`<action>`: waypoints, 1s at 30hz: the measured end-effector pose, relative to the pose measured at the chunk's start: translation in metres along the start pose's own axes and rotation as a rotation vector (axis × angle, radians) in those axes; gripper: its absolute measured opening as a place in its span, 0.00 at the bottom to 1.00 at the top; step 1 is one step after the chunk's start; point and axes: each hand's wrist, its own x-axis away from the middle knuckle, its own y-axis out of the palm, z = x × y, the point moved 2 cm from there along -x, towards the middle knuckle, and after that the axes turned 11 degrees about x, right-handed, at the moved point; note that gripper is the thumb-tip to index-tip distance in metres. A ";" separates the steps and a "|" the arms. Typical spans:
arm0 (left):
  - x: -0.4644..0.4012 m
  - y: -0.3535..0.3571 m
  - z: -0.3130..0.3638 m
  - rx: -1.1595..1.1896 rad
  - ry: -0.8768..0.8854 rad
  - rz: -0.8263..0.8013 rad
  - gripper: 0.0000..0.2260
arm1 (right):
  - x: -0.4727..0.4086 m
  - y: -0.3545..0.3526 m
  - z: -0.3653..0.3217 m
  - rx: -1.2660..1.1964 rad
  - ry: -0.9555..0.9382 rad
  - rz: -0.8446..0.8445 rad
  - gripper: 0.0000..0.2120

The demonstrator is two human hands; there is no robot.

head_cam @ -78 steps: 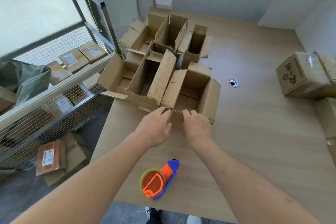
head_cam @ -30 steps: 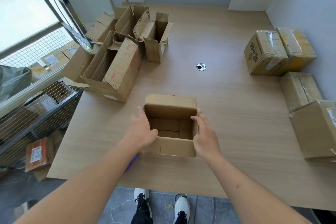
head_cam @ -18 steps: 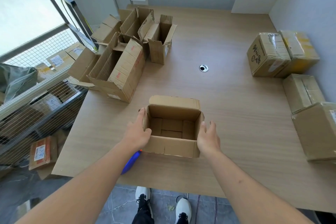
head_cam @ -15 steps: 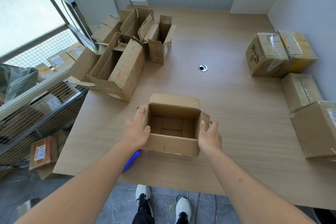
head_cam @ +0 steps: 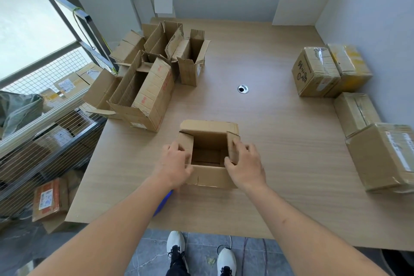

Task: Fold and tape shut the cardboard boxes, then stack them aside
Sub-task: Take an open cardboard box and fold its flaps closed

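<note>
1. While the small open brown cardboard box (head_cam: 208, 154) sat near the front edge of the pale wooden table (head_cam: 280, 141), the left hand (head_cam: 173, 163) pinched its left side flap, tipping it inward to start the fold.
2. The right hand (head_cam: 245, 164) likewise curled round the right flap, apparently so both short flaps closed together.

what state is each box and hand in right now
small box: open on top, both side flaps being folded in
left hand: grips the left flap
right hand: grips the right flap
boxes at far left: open, unfolded
boxes at right: taped shut
</note>
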 end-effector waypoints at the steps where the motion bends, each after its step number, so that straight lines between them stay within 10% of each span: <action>1: 0.000 0.000 -0.001 -0.018 0.018 -0.049 0.17 | 0.001 0.005 0.000 0.049 -0.009 -0.050 0.27; 9: 0.004 -0.003 -0.009 -0.379 0.091 -0.310 0.48 | 0.001 0.026 0.000 0.027 0.069 -0.310 0.26; 25: -0.013 -0.026 -0.013 0.008 0.066 -0.153 0.20 | -0.025 -0.001 -0.011 -0.173 0.323 -0.076 0.19; 30: -0.029 -0.020 -0.013 0.103 0.073 -0.037 0.31 | -0.031 0.004 -0.009 -0.175 0.310 -0.044 0.23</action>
